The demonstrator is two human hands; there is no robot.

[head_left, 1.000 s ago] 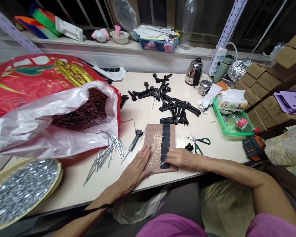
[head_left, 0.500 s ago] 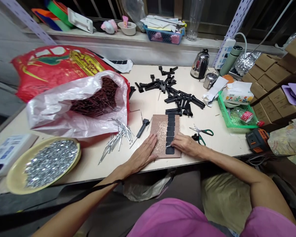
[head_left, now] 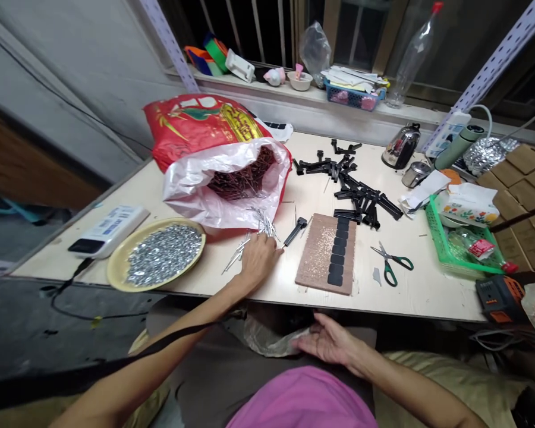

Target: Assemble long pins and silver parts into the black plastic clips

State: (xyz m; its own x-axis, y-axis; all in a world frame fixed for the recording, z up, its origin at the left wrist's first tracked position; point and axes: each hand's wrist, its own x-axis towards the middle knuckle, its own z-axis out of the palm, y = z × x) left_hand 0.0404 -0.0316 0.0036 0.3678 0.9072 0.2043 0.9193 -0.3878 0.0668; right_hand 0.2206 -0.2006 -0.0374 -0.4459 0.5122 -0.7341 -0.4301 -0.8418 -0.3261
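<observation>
My left hand (head_left: pixel 259 261) is palm down on a pile of thin silver metal rods (head_left: pixel 236 257), its fingers curled; whatever they grip is hidden. Close by lies a black plastic clip (head_left: pixel 295 232) with a thin shaft. My right hand (head_left: pixel 327 340) is below the table's front edge, palm turned up and fingers apart, against a clear plastic bag (head_left: pixel 270 342) on the lap. A brown board (head_left: pixel 314 252) carrying a column of black rounded pads (head_left: pixel 337 260) lies between the hands and the scissors (head_left: pixel 391 261).
Behind the rods a red sack (head_left: pixel 191 128) gapes with dark reddish rods inside. A yellow bowl (head_left: pixel 116 273) of small silver parts stands left. Several black clips (head_left: pixel 361 196) are heaped behind the board. A green basket (head_left: pixel 441 241) and a metal kettle (head_left: pixel 401 145) stand right.
My left hand has left the board and gone left onto the rods. My right hand has come off the black pads and dropped below the table edge. The view has turned left.
</observation>
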